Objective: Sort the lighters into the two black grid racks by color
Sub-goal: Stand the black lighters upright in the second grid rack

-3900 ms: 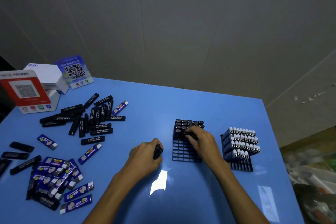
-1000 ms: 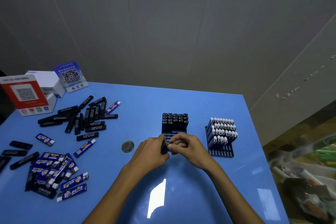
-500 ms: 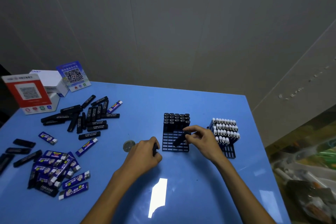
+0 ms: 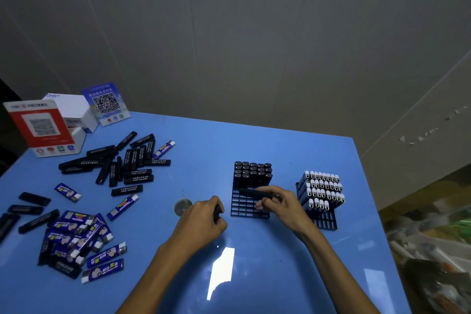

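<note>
Your right hand [image 4: 277, 205] pinches a black lighter [image 4: 254, 193] flat over the left rack [image 4: 248, 208]; upend it, slot toward 12 o'clock. Your left hand [image 4: 204, 222] grips spare black ones.

I see a blue counter [image 4: 254, 145], black racks [image 4: 248, 208], black lighters [image 4: 132, 178], blue-printed white-capped lighters [image 4: 322, 190], and a red-and-white QR sign [image 4: 40, 125].

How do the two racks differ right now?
The left rack holds black lighters; the right rack holds blue lighters with white tops. The left rack has more open slots showing at its near side than the right rack. The right hand holds a black lighter over the left rack; nothing touches the right rack. Both are black grids, filled from the far rows.
</note>
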Available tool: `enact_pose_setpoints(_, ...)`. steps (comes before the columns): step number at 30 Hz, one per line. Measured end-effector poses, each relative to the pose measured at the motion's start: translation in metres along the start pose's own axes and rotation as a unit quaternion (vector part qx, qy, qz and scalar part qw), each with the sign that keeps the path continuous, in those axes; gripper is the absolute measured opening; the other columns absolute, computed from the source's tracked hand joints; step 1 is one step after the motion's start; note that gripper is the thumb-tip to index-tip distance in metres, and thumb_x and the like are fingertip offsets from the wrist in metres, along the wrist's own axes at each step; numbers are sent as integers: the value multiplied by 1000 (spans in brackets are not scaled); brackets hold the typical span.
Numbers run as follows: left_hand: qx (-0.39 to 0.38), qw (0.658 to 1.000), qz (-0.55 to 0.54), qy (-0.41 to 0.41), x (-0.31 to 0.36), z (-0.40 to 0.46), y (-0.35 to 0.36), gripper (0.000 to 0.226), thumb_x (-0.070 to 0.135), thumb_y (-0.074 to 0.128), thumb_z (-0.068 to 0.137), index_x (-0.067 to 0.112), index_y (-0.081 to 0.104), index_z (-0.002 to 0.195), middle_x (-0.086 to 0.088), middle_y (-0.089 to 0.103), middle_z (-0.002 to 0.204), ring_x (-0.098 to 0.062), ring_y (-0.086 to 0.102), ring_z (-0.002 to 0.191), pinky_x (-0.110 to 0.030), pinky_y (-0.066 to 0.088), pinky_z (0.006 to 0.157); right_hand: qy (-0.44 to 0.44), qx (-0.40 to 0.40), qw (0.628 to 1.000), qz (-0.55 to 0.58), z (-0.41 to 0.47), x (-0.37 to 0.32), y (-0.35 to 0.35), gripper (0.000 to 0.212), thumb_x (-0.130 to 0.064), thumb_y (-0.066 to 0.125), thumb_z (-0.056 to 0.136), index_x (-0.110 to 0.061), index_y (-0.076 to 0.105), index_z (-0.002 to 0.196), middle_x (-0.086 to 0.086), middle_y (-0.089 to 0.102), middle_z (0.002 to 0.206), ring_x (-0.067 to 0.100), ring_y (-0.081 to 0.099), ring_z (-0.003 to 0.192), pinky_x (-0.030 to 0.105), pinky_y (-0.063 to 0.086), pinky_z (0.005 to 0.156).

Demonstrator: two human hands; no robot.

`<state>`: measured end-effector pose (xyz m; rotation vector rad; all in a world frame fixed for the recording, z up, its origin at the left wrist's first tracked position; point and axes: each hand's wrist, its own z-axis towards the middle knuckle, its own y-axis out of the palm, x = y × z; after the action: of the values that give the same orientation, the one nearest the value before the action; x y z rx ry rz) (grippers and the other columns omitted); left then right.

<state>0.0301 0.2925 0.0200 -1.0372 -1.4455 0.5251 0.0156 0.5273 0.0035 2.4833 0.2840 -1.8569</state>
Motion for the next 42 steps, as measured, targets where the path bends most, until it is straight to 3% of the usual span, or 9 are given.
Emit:
enact_pose_setpoints(4,-8,1000,-6,-3,-3,3,1,12,19,57,81,20,55,93,12,52,64,-8,54,60,-33,54,69,-17,-7,998,-59,5,4,-1,22,-5,64,90,-21,70,103,16,72,93,21,71,88,29,55,82)
enact_pose_setpoints(8,-13,1000,-7,-4,-5,7,1,12,19,58,82,21,55,93,12,53,64,-8,57,62,-32,55,69,-24,23,990,-135,12,11,-3,17,-19,72,86,-33,73,94,11,60,73,13,53,70,26,45,65)
enact_pose_setpoints(10,-13,1000,-4,-4,-6,9,1,12,20,58,82,22,55,93,12,53,65,-8,57,62,-31,55,69,-14,17,993,-119,13,10,-3,14,-15,70,88,-27,71,95,10,58,71,14,54,67,25,45,65)
enact_pose_setpoints(14,-14,1000,2,-3,-6,13,1,12,21,58,83,22,55,95,13,52,65,-6,53,58,-25,53,68,8,-35,998,-42,10,5,2,12,-5,55,96,-7,58,107,5,68,90,9,67,81,18,50,76)
enact_pose_setpoints(18,-12,1000,7,3,-5,14,1,11,21,58,84,22,54,94,13,51,64,-5,52,57,-24,52,68,3,-54,996,-64,11,7,2,23,-7,47,100,-15,58,119,10,68,93,10,66,86,20,50,83)
enact_pose_setpoints(21,-8,1000,10,2,-7,15,1,11,22,58,84,23,54,94,13,50,63,-5,51,56,-23,51,68,-1,-52,997,-58,12,7,2,19,-6,48,99,-8,57,116,9,68,90,8,66,84,16,48,79)
enact_pose_setpoints(27,-5,1000,9,2,-8,16,1,12,23,58,83,23,55,94,13,51,63,-5,52,57,-24,52,70,14,-42,999,29,15,8,4,10,6,47,96,-2,44,101,19,70,94,25,68,78,35,57,80)
enact_pose_setpoints(36,-5,1000,13,-1,-7,15,2,11,23,58,82,24,55,93,12,50,61,-5,51,56,-26,52,73,-34,-70,997,-2,10,2,5,19,6,49,95,-4,53,112,14,71,108,25,69,100,33,54,92)
enact_pose_setpoints(42,-8,1000,13,1,-7,15,2,11,23,58,82,24,54,92,12,50,61,-6,51,56,-25,52,71,-7,-40,998,-38,8,0,9,16,3,40,96,-6,52,102,6,57,74,21,58,71,28,54,72)
